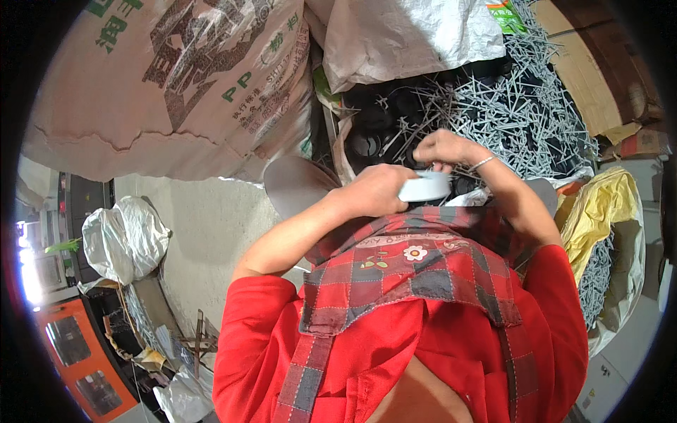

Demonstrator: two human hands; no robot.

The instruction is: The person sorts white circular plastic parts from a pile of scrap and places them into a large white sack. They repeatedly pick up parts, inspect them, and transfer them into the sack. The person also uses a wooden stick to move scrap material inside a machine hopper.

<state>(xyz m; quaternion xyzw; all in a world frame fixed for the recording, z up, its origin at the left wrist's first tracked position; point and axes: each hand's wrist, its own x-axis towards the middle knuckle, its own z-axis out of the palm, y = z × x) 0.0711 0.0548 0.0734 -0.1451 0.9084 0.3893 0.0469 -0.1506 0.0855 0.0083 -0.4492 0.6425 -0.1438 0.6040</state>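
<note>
In front of my lap, my left hand (384, 190) is closed round a smooth white rounded piece (425, 187), which looks like a plastic ring or short cup; its far side is partly hidden. Just beyond it, my right hand (448, 149) has its fingers bent and pressed together above the piece; what they pinch, if anything, is too small to make out. Beneath and past both hands lie black round plastic parts (368, 141), some of them ring-shaped. Thin grey sticks (511, 106), like plastic pins, are heaped beside and over them.
A big white woven sack (176, 92) stands at the far left, and another (416, 39) hangs over the heap. Cardboard (589, 70) edges the far right. Nearer on the right is a sack with a yellow lining (599, 211). An orange machine (84, 359) stands at lower left.
</note>
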